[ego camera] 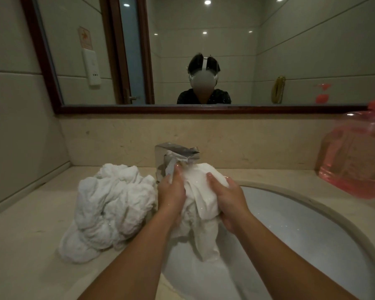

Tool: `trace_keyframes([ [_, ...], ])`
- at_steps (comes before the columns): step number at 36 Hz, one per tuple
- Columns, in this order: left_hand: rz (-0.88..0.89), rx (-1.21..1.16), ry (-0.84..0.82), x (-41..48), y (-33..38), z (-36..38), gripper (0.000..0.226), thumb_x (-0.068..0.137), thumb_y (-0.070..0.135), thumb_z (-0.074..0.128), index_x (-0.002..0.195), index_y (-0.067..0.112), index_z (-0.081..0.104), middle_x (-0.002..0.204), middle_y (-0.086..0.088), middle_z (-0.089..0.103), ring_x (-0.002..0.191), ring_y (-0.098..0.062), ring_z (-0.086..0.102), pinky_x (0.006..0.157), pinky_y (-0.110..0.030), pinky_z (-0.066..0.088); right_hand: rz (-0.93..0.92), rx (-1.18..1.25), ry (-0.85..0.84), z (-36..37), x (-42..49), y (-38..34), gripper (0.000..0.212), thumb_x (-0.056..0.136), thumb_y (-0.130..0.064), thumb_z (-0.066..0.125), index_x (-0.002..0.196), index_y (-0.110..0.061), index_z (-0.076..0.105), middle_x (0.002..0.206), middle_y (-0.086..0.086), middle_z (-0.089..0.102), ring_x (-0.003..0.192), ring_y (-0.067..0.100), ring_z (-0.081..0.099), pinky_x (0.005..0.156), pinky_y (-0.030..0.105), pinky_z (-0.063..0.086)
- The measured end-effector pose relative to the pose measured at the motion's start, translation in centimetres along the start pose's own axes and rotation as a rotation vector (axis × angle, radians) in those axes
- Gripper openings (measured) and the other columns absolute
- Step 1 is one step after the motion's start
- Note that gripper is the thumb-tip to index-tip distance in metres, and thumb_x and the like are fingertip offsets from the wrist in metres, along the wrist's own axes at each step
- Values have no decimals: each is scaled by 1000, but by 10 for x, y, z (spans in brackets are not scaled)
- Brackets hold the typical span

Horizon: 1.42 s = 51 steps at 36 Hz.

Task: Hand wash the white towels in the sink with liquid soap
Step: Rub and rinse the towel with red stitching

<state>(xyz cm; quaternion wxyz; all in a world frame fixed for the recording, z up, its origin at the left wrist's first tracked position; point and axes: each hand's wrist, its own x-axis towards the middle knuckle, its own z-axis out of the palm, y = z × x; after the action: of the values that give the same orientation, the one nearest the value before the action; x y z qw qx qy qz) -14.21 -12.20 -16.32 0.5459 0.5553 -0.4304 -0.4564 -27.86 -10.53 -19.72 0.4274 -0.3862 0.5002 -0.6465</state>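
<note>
Head view | left grip (171, 192), right grip (230, 198) clutch wet towel (201, 202) under faucet (178, 151) | soap jug (353, 156) blurred, cropped right

A wide mirror (225, 40) in a dark reddish wood frame (204, 109) fills the far wall. Below it runs a beige stone backsplash (117, 144), which meets a pale stone table (26, 245) spreading toward the near left. The left wall (11, 126) is covered in large, pale, glossy tiles with thin seams. In the mirror, a door (130, 50) with a long blue-grey glass panel and a dark wood surround stands on the left. Beside it hang a white wall unit (92, 68) and a small red-and-white sign (85, 37). A gold wall telephone (278, 89) shows at the reflected right. Small round ceiling lights (207, 2) glow in the reflection. The room is dim.
</note>
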Motion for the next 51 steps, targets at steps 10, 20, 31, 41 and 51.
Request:
trace_keyframes([
  [10,-183,-269,25,12,-7,1,110,76,101,39,144,17,59,138,-10,67,124,-36,65,107,-54,54,-52,-256,-124,7,-22,-11,95,71,-74,85,154,-50,44,156,-5,37,138,23,49,110,44,49],
  [20,-21,-22,-22,-7,2,-2,121,57,110,35,127,18,69,122,-6,73,114,-29,67,105,-48,54,-97,-399,-41,2,-19,-16,24,106,-45,62,116,-30,78,111,-10,76,108,13,70,96,33,56],
  [31,-47,106,-221,-14,4,-14,120,31,109,61,115,23,73,115,-1,74,107,-27,70,103,-49,56,267,-145,222,2,0,-13,39,101,-42,72,88,-5,74,96,15,78,91,35,75,92,48,63],
  [41,55,305,-406,-10,-7,-15,76,82,51,87,143,17,56,139,3,62,115,-16,66,81,-27,54,172,23,124,-8,-3,-24,59,71,-57,70,98,-5,75,99,21,79,93,42,77,86,60,63],
  [51,-83,21,-203,9,-2,-15,22,98,34,68,105,16,78,110,-11,78,105,-35,73,102,-54,58,76,-25,-114,-12,-5,-13,51,78,-9,84,125,-22,66,119,8,75,107,29,75,92,48,64],
])
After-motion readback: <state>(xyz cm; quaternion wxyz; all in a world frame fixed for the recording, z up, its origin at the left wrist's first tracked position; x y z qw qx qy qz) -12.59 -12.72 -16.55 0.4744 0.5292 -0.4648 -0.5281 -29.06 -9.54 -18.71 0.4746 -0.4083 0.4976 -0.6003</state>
